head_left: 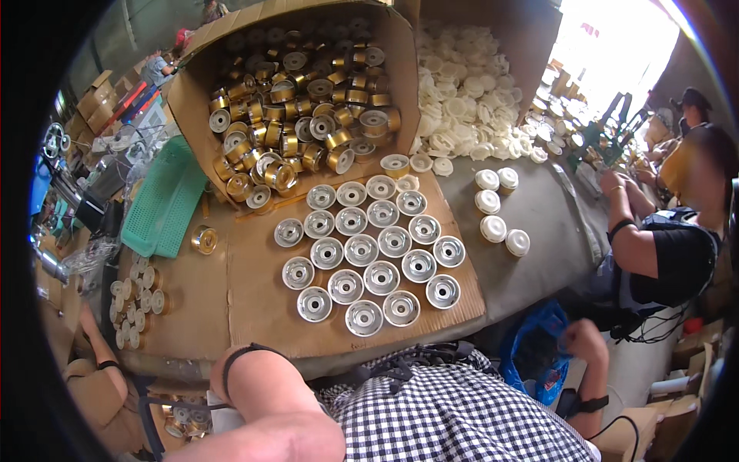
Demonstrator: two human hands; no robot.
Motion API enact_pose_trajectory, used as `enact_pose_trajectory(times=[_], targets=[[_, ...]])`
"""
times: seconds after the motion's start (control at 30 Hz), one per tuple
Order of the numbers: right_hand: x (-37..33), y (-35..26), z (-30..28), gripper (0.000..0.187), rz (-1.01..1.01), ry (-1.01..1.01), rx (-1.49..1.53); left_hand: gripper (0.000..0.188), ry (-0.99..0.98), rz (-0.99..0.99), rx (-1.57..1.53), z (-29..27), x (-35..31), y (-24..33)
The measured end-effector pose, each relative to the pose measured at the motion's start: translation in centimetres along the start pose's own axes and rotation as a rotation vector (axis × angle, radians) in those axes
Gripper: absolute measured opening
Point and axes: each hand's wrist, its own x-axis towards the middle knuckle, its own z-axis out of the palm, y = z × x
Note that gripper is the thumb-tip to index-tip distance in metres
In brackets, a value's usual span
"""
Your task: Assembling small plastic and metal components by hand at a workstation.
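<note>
My right hand (586, 341) is at the right of my checked apron (446, 408), its fingers closed at the rim of a blue plastic bag (545, 362). The bag hangs open beside the table's front edge. My left forearm (265, 389), with a dark band near the wrist, bends at the lower left; the hand's fingers are hidden. Beyond it, on a flat cardboard sheet (258, 269), stand several rows of round silver cups (362, 250) with white rims, hollow side up. Several white round caps (493, 229) lie right of the sheet.
A large cardboard box (196, 127) of gold-and-white round parts (300, 115) stands at the back, next to piled white plastic rings (466, 85). A green basket (163, 204) and small gold pieces (137, 304) are at left. Co-workers' arms (627, 204) show at right and left.
</note>
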Motion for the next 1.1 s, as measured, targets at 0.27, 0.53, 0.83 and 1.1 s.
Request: enact_pose_trajectory(times=[0.27,0.53,0.83,1.1], targets=[[12.3,-18.0,-8.6,0.015,-0.44,0.395,0.483,0.053,0.064,0.163,0.109,-4.1,-1.1,0.1],[27.4,-34.8,-6.1,0.016,-0.509,0.317,0.468,0.059,0.031,0.346,0.275,-9.4,-1.8,1.3],[37.5,-40.0,1.9,0.018,-0.459,0.276,0.018,0.066,-0.132,0.489,0.443,-12.6,-1.0,-0.8],[28.8,-33.5,-3.3,0.02,-0.518,0.557,0.385,0.065,-0.169,-0.031,0.894,-16.1,-6.8,-4.6]])
